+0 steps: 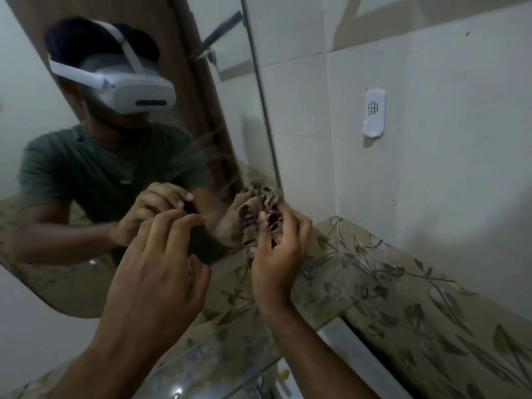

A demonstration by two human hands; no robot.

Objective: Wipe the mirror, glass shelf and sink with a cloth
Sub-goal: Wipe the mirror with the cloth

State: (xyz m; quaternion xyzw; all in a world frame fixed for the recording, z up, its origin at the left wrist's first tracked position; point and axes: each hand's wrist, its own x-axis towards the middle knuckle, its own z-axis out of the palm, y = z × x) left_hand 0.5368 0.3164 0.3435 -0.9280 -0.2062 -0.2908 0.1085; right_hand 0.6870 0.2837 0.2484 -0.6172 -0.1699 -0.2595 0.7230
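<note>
In the head view, the right hand (277,249) reaches up with its wrist bent and its fingers curled shut around a bunched brown cloth (260,208), pressing it against the lower right corner of the mirror (144,156), just beside the mirror's right edge. The left hand (161,269) is raised next to it, back toward the camera, fingers spread and bent, holding nothing, its fingertips close to the glass. Below the forearms, the glass shelf (230,335) juts from the leaf-patterned tile band (403,298).
</note>
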